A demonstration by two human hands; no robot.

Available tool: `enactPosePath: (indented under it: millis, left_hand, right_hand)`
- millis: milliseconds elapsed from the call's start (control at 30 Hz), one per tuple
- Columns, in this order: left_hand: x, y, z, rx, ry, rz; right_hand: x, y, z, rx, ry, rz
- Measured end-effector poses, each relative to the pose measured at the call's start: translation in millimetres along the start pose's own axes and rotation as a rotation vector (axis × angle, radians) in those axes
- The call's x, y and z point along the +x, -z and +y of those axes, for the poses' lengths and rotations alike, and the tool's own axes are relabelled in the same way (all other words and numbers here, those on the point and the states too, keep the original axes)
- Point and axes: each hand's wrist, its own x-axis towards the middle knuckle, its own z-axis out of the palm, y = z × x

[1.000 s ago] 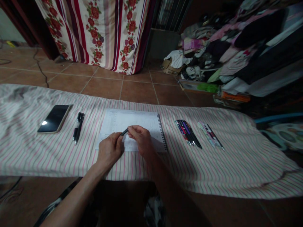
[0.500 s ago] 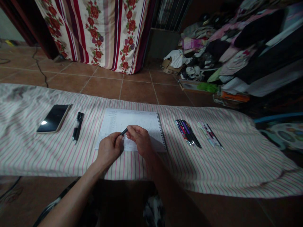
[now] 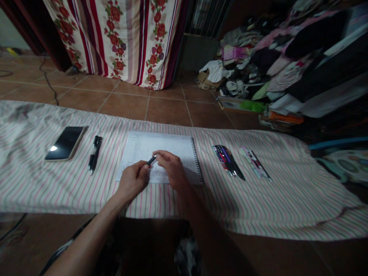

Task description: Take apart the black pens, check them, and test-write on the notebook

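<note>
Dark pen [image 3: 151,159], in left hand [image 3: 132,179], right hand [image 3: 172,168] touching

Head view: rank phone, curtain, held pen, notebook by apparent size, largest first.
1. Floral curtain
2. Notebook
3. Phone
4. Held pen: partly covered, but its visible part looks plainly smallest.

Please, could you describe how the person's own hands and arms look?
The left hand and right hand wear no gloves. No sleeve or watch shows on the left forearm or the right forearm, which is in deep shadow.
</note>
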Motion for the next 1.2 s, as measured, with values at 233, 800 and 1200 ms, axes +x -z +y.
enactPosePath:
  millis: [233, 800, 1200]
  left_hand:
    - [-3, -0.6, 6, 0.121, -0.059, 0.028]
    - [-2, -1.1, 4, 0.065, -0.037, 0.008]
    - [-2, -3.2, 3, 0.069, -0.041, 0.007]
  right_hand:
    - [0, -4, 1, 0.051, -0.125, 0.092]
    - [1, 6, -1, 0.046, -0.021, 0.008]
    - [1, 4, -1, 0.115, -0.061, 0.052]
